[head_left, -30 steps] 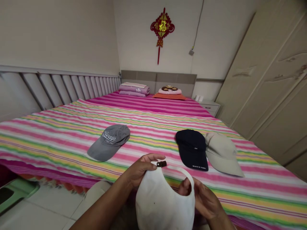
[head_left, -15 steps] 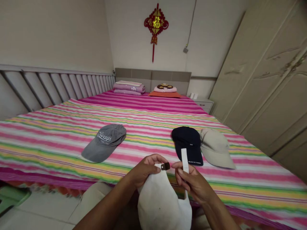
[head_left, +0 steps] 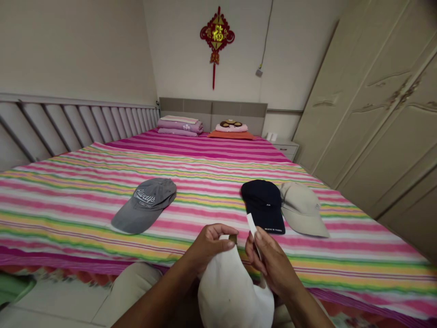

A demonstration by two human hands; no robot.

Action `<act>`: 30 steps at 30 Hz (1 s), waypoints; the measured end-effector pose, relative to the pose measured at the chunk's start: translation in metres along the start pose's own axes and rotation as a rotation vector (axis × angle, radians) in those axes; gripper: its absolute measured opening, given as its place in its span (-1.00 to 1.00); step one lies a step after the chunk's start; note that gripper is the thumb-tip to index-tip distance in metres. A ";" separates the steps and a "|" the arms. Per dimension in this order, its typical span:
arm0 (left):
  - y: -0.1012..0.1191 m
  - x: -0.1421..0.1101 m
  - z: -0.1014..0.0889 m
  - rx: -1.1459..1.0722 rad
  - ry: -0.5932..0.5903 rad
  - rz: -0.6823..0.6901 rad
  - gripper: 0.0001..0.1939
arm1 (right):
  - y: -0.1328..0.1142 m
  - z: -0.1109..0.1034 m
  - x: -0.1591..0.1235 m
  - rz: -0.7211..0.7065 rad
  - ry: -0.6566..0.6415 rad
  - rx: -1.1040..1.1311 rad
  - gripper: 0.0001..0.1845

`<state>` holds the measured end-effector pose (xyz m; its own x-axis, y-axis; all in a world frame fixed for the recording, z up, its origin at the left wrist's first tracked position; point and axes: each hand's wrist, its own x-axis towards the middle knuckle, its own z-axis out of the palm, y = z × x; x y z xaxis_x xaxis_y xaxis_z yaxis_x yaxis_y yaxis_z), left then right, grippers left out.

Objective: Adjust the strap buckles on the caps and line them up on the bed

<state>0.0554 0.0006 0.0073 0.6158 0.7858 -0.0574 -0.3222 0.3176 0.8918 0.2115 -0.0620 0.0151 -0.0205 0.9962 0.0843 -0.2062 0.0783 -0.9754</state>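
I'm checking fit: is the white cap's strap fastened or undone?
Undone: the strap ends free above the right hand, apart from the buckle at the left hand.

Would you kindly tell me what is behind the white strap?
The dark cap and striped bedspread show behind the white strap; whatever the strap and right hand cover cannot be seen.

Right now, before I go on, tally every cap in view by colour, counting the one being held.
White cap, held: 1
Grey cap, on the bed: 1
Dark cap, on the bed: 1
Beige cap, on the bed: 1
Total: 4
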 end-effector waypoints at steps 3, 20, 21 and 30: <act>0.000 -0.002 -0.002 -0.029 -0.004 -0.005 -0.64 | -0.006 0.000 -0.002 0.026 0.007 0.011 -0.65; 0.021 -0.018 0.001 0.145 -0.062 0.202 -0.76 | -0.049 0.005 -0.011 0.135 0.032 -0.194 -0.70; 0.020 -0.019 0.000 0.147 -0.061 0.214 -0.76 | -0.049 0.005 -0.011 0.133 0.033 -0.207 -0.71; 0.018 -0.018 0.004 0.108 -0.069 0.238 -0.78 | -0.053 0.007 -0.011 0.169 -0.009 -0.192 -0.73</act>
<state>0.0416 -0.0102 0.0266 0.5810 0.7922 0.1868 -0.3873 0.0673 0.9195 0.2158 -0.0772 0.0676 -0.0482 0.9955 -0.0818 -0.0100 -0.0824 -0.9966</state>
